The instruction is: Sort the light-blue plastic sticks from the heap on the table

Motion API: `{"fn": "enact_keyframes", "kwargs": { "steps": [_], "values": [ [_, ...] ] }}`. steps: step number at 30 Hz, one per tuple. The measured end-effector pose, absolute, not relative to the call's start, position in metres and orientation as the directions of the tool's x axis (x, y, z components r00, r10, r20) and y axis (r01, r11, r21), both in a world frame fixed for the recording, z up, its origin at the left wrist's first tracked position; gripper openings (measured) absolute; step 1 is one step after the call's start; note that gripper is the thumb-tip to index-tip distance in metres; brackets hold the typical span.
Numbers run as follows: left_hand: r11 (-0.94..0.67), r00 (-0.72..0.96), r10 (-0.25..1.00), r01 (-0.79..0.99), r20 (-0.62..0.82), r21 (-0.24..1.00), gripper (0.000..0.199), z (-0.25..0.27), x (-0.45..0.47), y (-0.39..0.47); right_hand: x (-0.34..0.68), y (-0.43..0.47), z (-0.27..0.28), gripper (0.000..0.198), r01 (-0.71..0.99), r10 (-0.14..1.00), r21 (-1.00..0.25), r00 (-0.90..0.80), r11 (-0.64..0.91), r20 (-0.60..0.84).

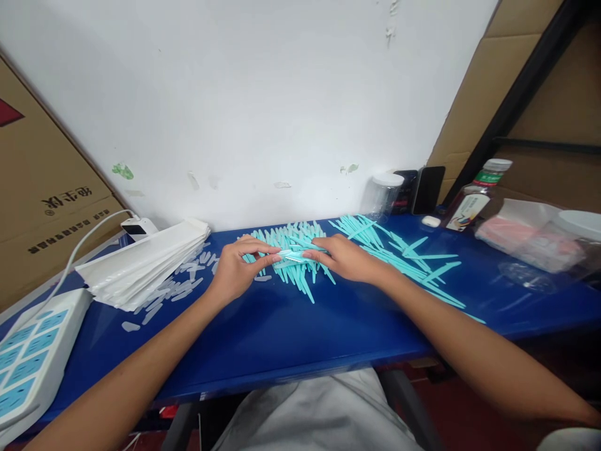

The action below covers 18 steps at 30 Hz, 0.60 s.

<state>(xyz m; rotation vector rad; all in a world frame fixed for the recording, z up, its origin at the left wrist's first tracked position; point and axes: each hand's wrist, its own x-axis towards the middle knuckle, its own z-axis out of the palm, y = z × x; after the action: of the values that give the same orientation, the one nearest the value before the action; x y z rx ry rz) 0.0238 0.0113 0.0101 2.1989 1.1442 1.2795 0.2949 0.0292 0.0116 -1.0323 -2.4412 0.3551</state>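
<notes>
We find the sticks (293, 272) smooth and plastic-looking, with a low sheen. We note the clear pieces (131, 326) as frosted plastic, the bags (141, 263) as glossy, creased film, the table (300, 338) as smooth, glossy. We record matt cardboard on the carton (47, 163) and a matt wall (282, 113), rough in patches.

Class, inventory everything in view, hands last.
Wall: one, white, rear.
Table: one, blue, centre.
Cardboard: several, brown, sides.
Power strip: one, white, left.
Cable: some, white, left.
Device: one, white, left.
Packets: several, white, left.
Slips: many, translucent, left.
Sticks: many, teal, centre, right.
Jars: two, clear, right.
Phone: one, black, right.
Item: one, dark, beside phone.
Case: one, white, right.
Bottle: one, dark, right.
Bag: one, pinkish, right.
Clothing: one, grey, below.
Frame: one, black, right.
Floor: one, red, below.
Held piece: one, pale, centre.
Left hand: one, bare, centre.
Right hand: one, bare, centre.
</notes>
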Motion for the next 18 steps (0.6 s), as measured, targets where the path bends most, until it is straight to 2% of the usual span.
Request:
{"fn": "enact_keyframes", "kwargs": {
  "steps": [5,8,12,18],
  "values": [
    [-0.58,0.292,0.803,0.587,0.52,0.565,0.039,0.025,0.004,0.02,0.3,0.034,0.015,0.049,0.646,0.768,-0.414,-0.54,0.641,0.346],
    [-0.584,0.467,0.811,0.685,0.353,0.435,0.033,0.029,-0.014,0.03,0.308,0.039,0.019,0.049,0.697,0.796,-0.393,-0.468,0.599,0.384],
    [-0.638,0.612,0.764,0.672,0.202,0.376,0.031,0.02,-0.024,0.039,0.314,0.043,0.02,0.048,0.73,0.809,-0.37,-0.438,0.574,0.392],
    [-0.674,0.69,0.719,0.665,0.081,0.321,0.029,0.011,-0.016,0.038,0.312,0.043,0.016,0.048,0.704,0.787,-0.357,-0.505,0.613,0.355]
  ]
}}
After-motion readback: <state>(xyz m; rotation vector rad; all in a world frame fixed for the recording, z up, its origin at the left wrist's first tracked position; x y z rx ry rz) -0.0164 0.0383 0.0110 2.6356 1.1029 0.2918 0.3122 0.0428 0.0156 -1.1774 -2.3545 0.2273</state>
